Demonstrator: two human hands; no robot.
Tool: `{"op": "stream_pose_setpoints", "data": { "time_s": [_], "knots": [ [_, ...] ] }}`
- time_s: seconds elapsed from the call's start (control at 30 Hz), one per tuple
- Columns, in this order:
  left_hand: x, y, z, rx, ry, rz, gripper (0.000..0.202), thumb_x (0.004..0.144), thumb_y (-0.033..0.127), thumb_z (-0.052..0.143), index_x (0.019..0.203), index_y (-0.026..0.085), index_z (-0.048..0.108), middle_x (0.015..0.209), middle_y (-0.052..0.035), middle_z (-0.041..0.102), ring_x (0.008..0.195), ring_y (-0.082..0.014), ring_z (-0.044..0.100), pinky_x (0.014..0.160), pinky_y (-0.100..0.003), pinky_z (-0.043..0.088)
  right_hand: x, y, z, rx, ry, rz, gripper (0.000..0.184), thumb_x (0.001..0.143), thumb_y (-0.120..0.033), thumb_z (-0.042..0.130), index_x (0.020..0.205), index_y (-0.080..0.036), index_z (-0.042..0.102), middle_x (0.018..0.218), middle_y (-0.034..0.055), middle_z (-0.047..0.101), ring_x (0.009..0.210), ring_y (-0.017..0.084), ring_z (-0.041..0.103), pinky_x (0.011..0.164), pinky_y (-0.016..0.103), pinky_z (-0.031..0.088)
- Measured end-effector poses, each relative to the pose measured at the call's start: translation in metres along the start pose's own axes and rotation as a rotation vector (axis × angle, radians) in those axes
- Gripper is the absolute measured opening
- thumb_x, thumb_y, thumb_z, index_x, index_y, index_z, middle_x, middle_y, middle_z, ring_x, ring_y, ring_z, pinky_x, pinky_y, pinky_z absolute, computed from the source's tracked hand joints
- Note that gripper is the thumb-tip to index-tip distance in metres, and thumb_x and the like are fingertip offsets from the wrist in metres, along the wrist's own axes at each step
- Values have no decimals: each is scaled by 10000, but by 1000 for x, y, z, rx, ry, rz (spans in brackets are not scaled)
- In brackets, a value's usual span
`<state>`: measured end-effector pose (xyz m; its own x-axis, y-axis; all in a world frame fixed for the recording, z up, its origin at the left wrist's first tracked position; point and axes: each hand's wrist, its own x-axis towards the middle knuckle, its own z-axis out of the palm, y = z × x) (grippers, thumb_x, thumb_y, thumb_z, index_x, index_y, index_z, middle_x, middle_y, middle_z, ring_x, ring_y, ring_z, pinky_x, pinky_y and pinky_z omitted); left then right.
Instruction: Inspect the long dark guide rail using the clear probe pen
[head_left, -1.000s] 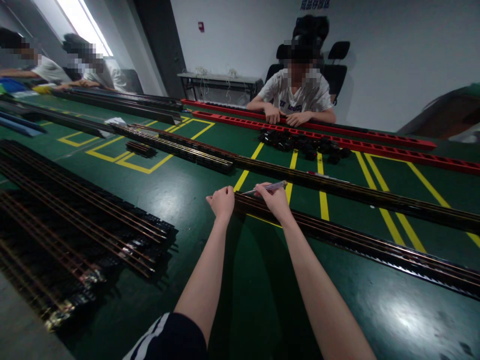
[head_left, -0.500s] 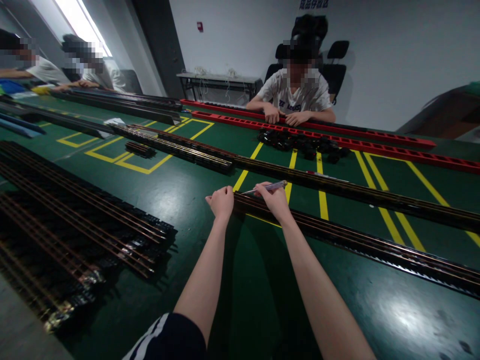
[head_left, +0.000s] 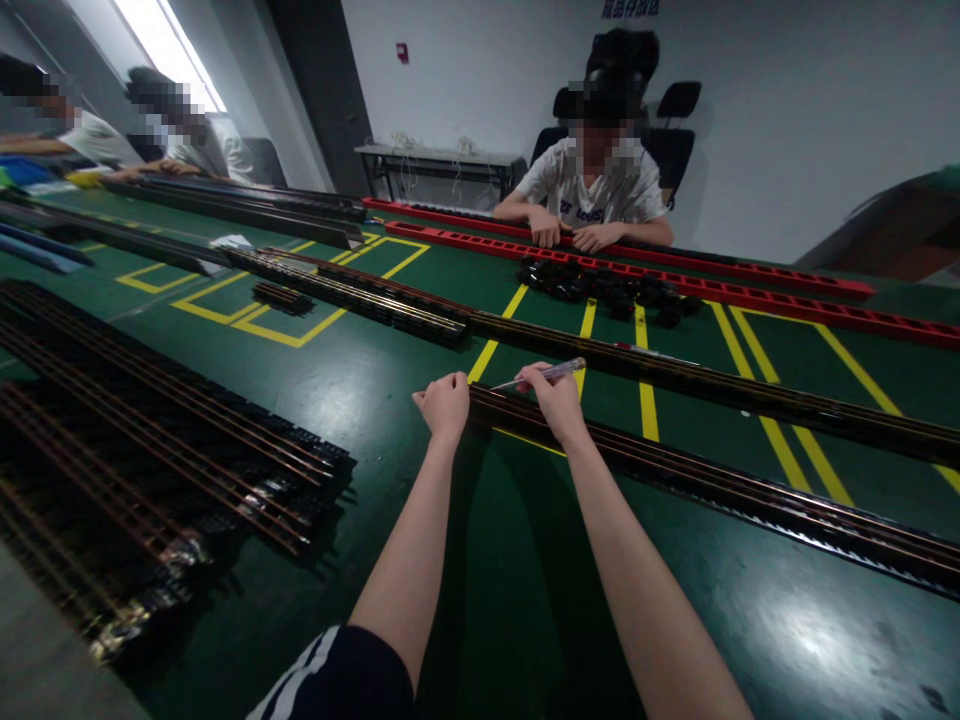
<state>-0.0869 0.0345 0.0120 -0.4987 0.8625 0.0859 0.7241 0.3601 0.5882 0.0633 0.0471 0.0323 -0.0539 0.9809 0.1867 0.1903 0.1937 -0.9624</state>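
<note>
It was a factory-like workshop. Yellow lines [head_left: 646, 385] zoned the big green table [head_left: 390, 400], long dark strips [head_left: 675, 462] and red channels [head_left: 465, 239] lay across it, and co-workers [head_left: 634, 190] sat beyond.

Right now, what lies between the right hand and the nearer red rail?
Beyond the right hand, the head view shows a separate dark strip, then heaped black parts before the nearer red rail. Yellow lines and a thin rod also show.

Your sleeve [head_left: 367, 670], near: navy, white stripes. Tabletop [head_left: 300, 390]: green, yellow-lined. Your strip [head_left: 712, 477], right: black, coppery lines. Far rails [head_left: 787, 301]: red.
</note>
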Motion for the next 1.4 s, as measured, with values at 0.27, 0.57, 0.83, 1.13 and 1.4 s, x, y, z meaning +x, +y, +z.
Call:
{"op": "stream_pose_setpoints", "data": {
  "time_s": [0.27, 0.57, 0.83, 1.13, 1.4],
  "knots": [
    [-1, 1, -1, -13, -9, 1, 425, 873, 302, 280, 692, 217, 655, 862, -88, 721, 875, -242, 622, 899, -392, 336, -1, 0, -2, -36, -45, -21, 257, 776, -398, 556, 680, -182, 658, 647, 28, 673, 683, 182, 634, 740, 322, 475],
    [0, 1, -2, 2, -22, -12, 417, 878, 307, 283, 700, 234, 653, 893, -71, 723, 895, -237, 618, 897, -380, 338, 0, 2, -2, -21, -59, -22, 247, 778, -394, 553, 685, -186, 651, 659, 30, 675, 688, 177, 639, 729, 311, 492],
    [0, 1, -2, -4, -25, -5, 428, 878, 305, 273, 695, 225, 652, 880, -79, 723, 876, -235, 625, 889, -381, 339, -1, 3, -2, -67, 6, -38, 229, 759, -371, 546, 642, -197, 640, 611, 22, 660, 645, 186, 635, 697, 315, 491],
    [0, 0, -2, 3, -19, -6, 417, 870, 297, 276, 675, 224, 639, 860, -75, 720, 877, -237, 624, 891, -383, 340, -3, -4, -12, -61, -23, -19, 212, 743, -359, 549, 651, -192, 640, 612, 17, 667, 643, 185, 640, 685, 314, 487],
    [1, 0, -1, -4, -10, -4, 408, 858, 298, 283, 669, 220, 635, 843, -86, 717, 861, -244, 623, 878, -386, 337, -7, -5, -20, -55, -53, 21, 213, 755, -362, 556, 669, -187, 641, 634, 21, 666, 679, 178, 635, 733, 323, 483]
  ]
}}
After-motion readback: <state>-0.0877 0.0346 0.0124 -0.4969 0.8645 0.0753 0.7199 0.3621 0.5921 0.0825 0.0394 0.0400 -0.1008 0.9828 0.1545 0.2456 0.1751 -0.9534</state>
